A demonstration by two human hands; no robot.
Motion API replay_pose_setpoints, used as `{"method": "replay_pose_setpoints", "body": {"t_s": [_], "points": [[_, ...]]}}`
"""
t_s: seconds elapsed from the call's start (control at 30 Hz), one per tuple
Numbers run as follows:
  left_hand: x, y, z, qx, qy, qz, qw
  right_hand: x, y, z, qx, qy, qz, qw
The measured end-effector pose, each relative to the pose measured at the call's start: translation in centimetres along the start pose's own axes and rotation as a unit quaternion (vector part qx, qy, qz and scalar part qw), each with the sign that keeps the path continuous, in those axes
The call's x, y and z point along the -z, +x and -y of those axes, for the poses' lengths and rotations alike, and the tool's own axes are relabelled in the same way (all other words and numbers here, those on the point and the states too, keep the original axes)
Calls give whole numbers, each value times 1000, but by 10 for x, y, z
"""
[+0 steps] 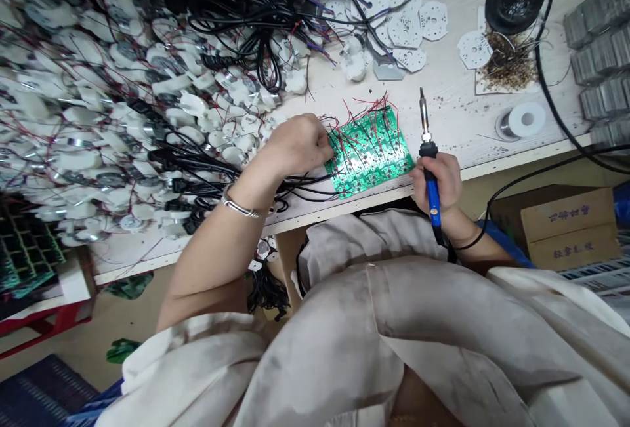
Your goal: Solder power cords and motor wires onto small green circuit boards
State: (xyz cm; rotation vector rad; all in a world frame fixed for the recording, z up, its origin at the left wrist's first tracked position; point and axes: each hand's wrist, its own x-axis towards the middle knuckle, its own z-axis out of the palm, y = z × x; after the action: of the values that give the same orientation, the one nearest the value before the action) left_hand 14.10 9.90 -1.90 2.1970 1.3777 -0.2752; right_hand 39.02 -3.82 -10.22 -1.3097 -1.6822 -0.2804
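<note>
head view | from my end, left hand pinched narrow on red wires at the left edge of the green circuit board, mid-frame | right hand wrapped round a blue soldering iron | cardboard box lower right, print unreadable lol

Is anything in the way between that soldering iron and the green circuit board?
Nothing visible blocks it. The soldering iron, held in the right hand, sits just beside the green circuit board. Red wires stick out along the board's far edge, but they don't cross the gap.
</note>
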Motion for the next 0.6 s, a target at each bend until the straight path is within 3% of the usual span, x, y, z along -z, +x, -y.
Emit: {"method": "replay_pose_setpoints", "body": {"t_s": [0.17, 0.27, 0.33, 0.47, 0.53, 0.6], "points": [[-1, -8, 0, -17, 16, -12, 1000, -1, 3, -1, 9, -2, -40, 999], [17, -16, 6, -32, 8, -23, 999, -1, 3, 1, 5, 0, -40, 999], [37, -16, 12, -18, 2, -72, 997, -1, 3, 3, 0, 14, -41, 999], [75, 10, 25, 101, 52, -221, 969, -4, 0, 3, -2, 20, -43, 999], [84, 31, 31, 114, 83, -218, 966, -6, 0, 3, -4, 12, -40, 999], [88, 50, 35, 83, 104, -175, 976, -7, 0, 3, -6, 7, -40, 999]]}}
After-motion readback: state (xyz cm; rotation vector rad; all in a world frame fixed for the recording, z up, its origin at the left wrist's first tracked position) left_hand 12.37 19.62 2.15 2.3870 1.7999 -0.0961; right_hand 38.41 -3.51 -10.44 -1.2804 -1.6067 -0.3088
